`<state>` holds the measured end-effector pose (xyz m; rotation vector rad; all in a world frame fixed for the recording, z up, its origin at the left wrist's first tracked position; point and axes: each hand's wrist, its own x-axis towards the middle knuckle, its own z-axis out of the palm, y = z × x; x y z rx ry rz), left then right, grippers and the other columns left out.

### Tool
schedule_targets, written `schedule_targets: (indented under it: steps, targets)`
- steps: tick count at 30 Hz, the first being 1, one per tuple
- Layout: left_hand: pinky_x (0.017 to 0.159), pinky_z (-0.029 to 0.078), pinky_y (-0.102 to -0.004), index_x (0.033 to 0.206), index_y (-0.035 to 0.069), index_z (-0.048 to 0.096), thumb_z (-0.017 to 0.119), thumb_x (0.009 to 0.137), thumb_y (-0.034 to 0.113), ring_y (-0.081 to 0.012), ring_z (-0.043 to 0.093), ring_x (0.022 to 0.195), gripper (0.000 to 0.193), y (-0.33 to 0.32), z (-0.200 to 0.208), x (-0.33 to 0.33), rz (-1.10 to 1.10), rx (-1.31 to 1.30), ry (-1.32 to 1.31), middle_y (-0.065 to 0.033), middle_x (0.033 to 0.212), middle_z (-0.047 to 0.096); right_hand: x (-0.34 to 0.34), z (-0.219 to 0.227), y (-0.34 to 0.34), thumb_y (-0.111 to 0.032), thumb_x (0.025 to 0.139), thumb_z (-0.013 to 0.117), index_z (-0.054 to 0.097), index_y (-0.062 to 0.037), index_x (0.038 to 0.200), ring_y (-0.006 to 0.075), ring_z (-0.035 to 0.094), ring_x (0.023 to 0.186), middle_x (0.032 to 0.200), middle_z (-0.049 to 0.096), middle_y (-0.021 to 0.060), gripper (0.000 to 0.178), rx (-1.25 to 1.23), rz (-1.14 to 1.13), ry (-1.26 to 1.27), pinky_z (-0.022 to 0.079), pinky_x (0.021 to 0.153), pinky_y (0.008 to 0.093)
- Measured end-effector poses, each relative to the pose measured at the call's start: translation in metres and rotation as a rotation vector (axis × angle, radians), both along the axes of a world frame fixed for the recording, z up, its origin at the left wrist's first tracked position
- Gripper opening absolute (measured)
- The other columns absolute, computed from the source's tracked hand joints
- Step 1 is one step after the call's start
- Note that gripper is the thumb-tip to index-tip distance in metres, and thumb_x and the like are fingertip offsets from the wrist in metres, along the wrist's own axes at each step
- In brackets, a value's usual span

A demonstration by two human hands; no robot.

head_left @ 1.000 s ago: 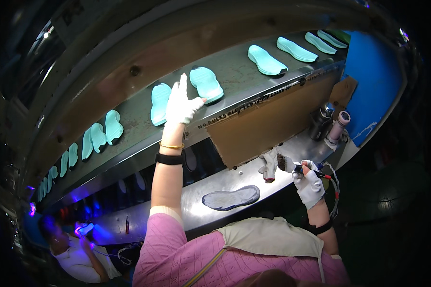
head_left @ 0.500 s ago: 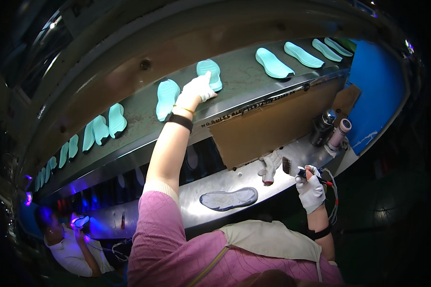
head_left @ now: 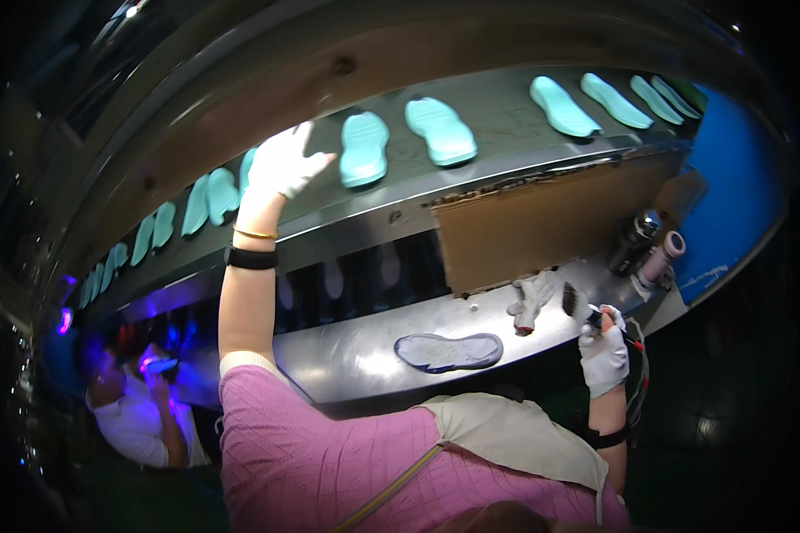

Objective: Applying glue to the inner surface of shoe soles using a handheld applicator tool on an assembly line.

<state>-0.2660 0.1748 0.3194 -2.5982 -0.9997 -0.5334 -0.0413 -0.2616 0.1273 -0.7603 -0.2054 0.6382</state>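
Note:
My left hand (head_left: 286, 163), in a white glove with bare fingertips, reaches over the long dark belt with its fingers apart. Its edge partly covers a teal shoe sole (head_left: 246, 175); whether it touches that sole I cannot tell. Just right of the hand lie a teal sole (head_left: 364, 149) and another, tilted one (head_left: 440, 131). My gloved right hand (head_left: 605, 362) is closed around the handle of a flat bristle brush (head_left: 571, 300), bristles up, above the metal shelf. A grey sole with a dark rim (head_left: 449, 353) rests on that shelf.
More teal soles (head_left: 563, 107) line the belt both ways. A cardboard sheet (head_left: 551, 222) stands below its edge. On the shelf are a loose glove (head_left: 531, 302), a black bottle (head_left: 635, 240) and a pink bottle (head_left: 663, 256). A co-worker (head_left: 142, 409) sits at far left under violet light.
My left hand has left the teal sole it was on and moved left along the belt, fingers now spread. My right hand still holds the brush. The whole view has shifted somewhat.

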Motion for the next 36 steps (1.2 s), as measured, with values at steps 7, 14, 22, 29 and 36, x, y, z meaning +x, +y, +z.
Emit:
schedule_targets:
  steps: [7,14,22,29,36]
  targets:
    - [0.097,0.032,-0.0418,0.103,0.008,0.061,0.06,0.076,0.032,-0.0289,0.048,0.109,0.036,0.078,-0.098,-0.116,0.15,0.046,0.016,-0.0117,0.114,0.057,-0.009,-0.006,0.027,-0.011,0.085,0.056,0.052,-0.0068,0.098,0.0162,0.055,0.07,0.089,0.058,0.0084,0.015,-0.028,0.144,-0.022,0.042,0.06,0.0219]
    - [0.082,0.041,-0.0325,0.083,0.005,0.063,0.066,0.072,0.007,-0.016,0.058,0.085,0.012,0.04,-0.104,-0.125,-0.243,-0.341,-0.756,-0.0053,0.08,0.063,-0.037,0.008,0.063,-0.012,0.087,0.054,0.054,-0.0089,0.098,0.0149,0.055,0.069,0.091,0.058,0.0062,0.012,-0.085,0.234,-0.093,0.043,0.06,0.0228]
    - [0.083,0.045,-0.0269,0.117,-0.001,0.048,0.068,0.069,-0.006,-0.0165,0.054,0.097,0.052,0.002,-0.108,-0.123,-0.468,-0.842,-0.962,-0.0102,0.111,0.056,-0.049,0.02,0.076,-0.011,0.085,0.052,0.051,-0.0061,0.097,0.0186,0.057,0.068,0.084,0.058,0.0113,0.013,-0.114,0.232,-0.097,0.047,0.066,0.0331]
    - [0.081,0.051,-0.032,0.119,-0.003,0.045,0.052,0.08,-0.009,-0.0193,0.056,0.094,0.041,0.05,-0.133,-0.124,-0.342,-0.88,-1.045,-0.0142,0.114,0.051,-0.052,0.015,0.072,-0.008,0.085,0.054,0.052,-0.0058,0.097,0.0178,0.058,0.071,0.087,0.059,0.0102,0.013,-0.115,0.271,-0.062,0.045,0.06,0.023]
    - [0.081,0.046,-0.0276,0.117,0.0,0.051,0.066,0.076,0.001,-0.0173,0.058,0.091,0.043,0.082,-0.138,-0.166,-0.284,-0.712,-0.83,-0.0125,0.109,0.057,-0.049,0.01,0.053,-0.01,0.084,0.056,0.05,-0.0043,0.1,0.0151,0.058,0.076,0.092,0.059,0.0095,0.018,-0.11,0.253,-0.055,0.045,0.062,0.0207]
